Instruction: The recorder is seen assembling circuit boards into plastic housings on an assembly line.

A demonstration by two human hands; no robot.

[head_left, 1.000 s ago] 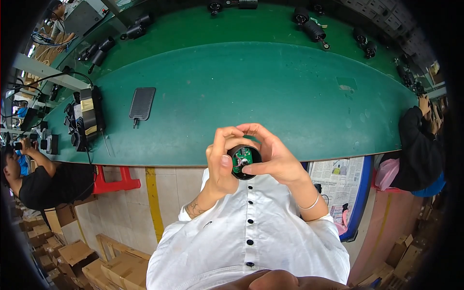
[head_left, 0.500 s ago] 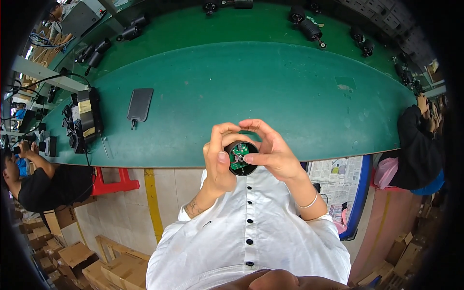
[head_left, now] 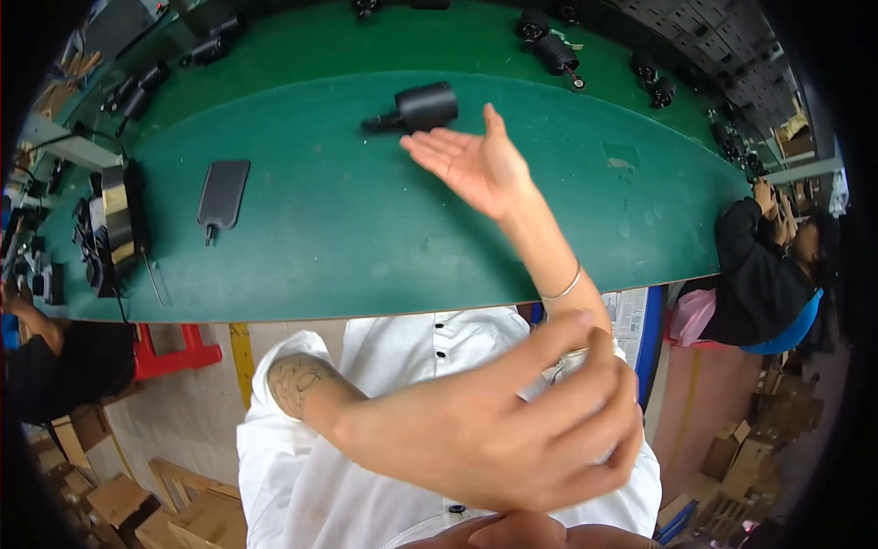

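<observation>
A black cylindrical housing (head_left: pixel 428 106) with a thinner stem on its left lies on its side, toward the far side of the green bench. Just nearer than it, my right hand (head_left: pixel 476 169) is stretched out, palm up and fingers spread, holding nothing. The fingertips are close to the housing; whether they touch it I cannot tell. My left hand (head_left: pixel 512 412) is raised close to the camera, in front of my chest. Its fingers are bent and apart, slightly blurred, with nothing seen in them. It covers part of my right forearm.
A flat dark grey pad (head_left: pixel 224 194) with a short plug lies left on the green bench (head_left: pixel 320 238). Further left stands a black box (head_left: pixel 114 220) with cables. Several black cylindrical parts (head_left: pixel 555 55) line the far ledge. A co-worker (head_left: pixel 759 265) sits at the right.
The black housing has left my hands and now lies on the far part of the bench. My right hand has reached forward and opened; my left hand has pulled back toward the camera. The view has shifted.
</observation>
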